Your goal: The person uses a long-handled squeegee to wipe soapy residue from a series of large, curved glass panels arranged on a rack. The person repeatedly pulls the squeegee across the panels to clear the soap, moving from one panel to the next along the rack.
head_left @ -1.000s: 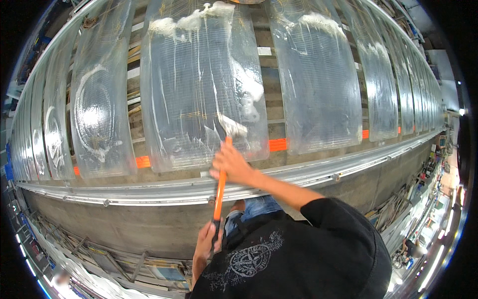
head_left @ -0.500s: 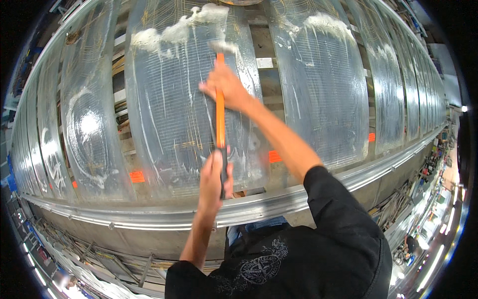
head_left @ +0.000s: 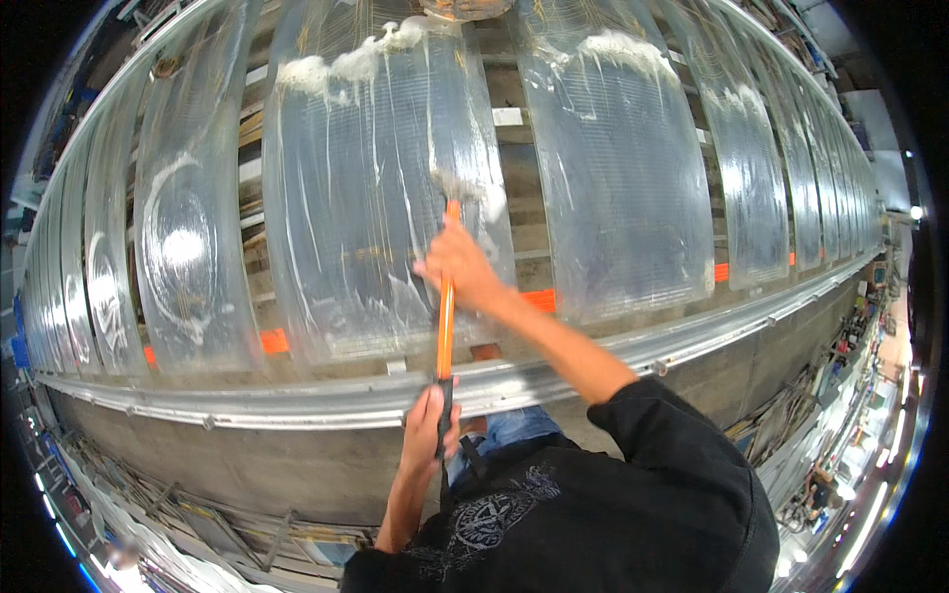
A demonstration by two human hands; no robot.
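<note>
Panels of clear ribbed plastic curved across the whole upper view, each streaked with white foam along its top, with orange tabs showing at the lower edges. Beneath them ran a long metal rail, and below that a flat grey wall. The person's dark sleeve rose from the lower right. An orange-handled brush stood nearly upright against the middle panel — its bristled head pressed into a soapy patch on the plastic, the handle crossing the rail. The right hand was clenched around the upper part of the handle, just under the head. The left hand gripped the dark lower end of the handle, at the rail's lower edge.
</note>
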